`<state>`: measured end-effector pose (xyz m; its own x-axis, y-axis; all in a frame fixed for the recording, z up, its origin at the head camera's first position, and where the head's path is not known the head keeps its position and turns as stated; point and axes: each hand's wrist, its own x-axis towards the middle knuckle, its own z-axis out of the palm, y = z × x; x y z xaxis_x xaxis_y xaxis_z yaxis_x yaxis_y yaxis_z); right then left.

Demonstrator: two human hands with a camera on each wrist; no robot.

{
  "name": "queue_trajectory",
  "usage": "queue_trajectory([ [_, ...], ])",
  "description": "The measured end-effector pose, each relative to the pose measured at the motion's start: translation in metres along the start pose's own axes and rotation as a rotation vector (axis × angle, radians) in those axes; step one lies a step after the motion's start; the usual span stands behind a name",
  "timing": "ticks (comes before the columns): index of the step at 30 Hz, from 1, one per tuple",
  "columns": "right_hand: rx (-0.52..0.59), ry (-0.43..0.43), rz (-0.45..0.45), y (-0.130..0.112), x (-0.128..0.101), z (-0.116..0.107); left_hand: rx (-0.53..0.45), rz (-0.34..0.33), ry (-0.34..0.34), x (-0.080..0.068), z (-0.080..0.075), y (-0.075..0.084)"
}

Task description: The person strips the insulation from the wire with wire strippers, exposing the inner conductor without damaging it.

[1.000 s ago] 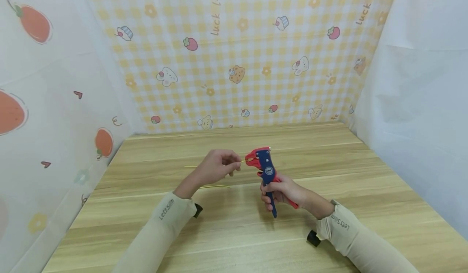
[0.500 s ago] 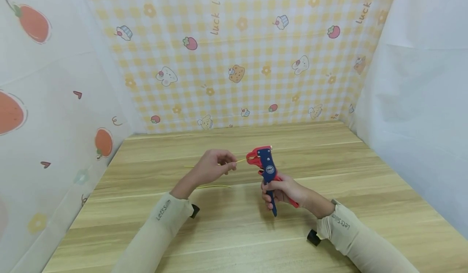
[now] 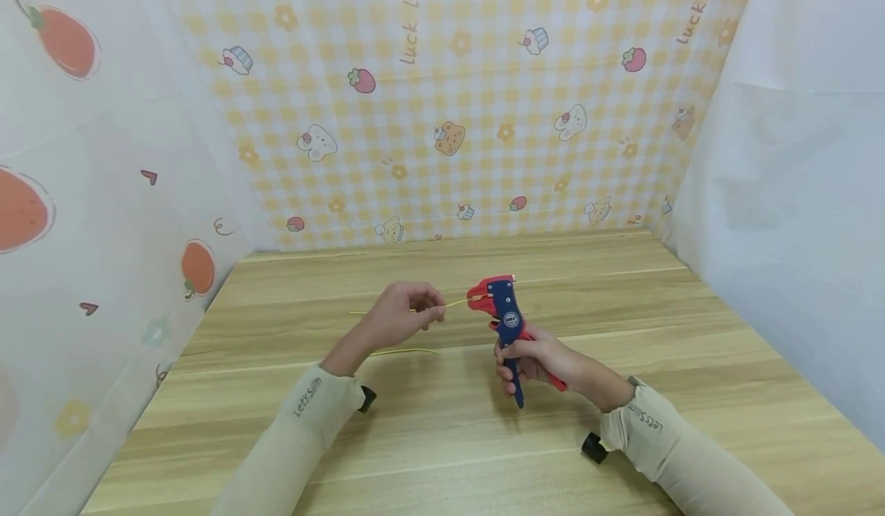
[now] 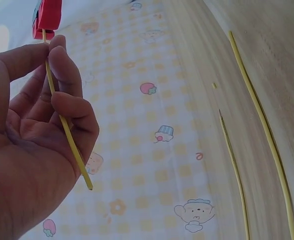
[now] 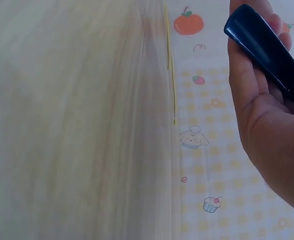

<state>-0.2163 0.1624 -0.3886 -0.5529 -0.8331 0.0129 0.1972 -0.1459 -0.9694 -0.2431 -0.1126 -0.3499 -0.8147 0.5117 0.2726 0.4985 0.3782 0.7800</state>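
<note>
- Head view: at the centre of the frame the left hand [image 3: 401, 319] pinched a thin yellow wire [image 3: 454, 304] whose tip met the red head of a red-and-blue wire-stripping tool [image 3: 499, 315]. The right hand [image 3: 541, 361] was wrapped round the tool's handles, just right of centre above the pale wooden desk [image 3: 691, 347]. The light pinch looked likely to let the wire slide out of the head under a squeeze.
- Left wrist view: at the upper left the thumb and fingers curled round the wire, and its free end stuck out below the palm. Two loose yellow wires [image 4: 259, 115] lay at the right of the frame; a sweeping sleeve could probably scatter them.
- Right wrist view: at the upper right the hand closed round the dark blue handle [image 5: 264, 47]. The tool's head was out of frame, so a skewed wire might go unnoticed.
</note>
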Motion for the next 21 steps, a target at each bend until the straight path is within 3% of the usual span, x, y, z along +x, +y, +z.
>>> queue_trajectory([
  [21, -0.019, 0.012, -0.038, 0.0010, -0.0014, 0.0000, 0.010, 0.003, 0.011, 0.0010, 0.0040, 0.0037],
])
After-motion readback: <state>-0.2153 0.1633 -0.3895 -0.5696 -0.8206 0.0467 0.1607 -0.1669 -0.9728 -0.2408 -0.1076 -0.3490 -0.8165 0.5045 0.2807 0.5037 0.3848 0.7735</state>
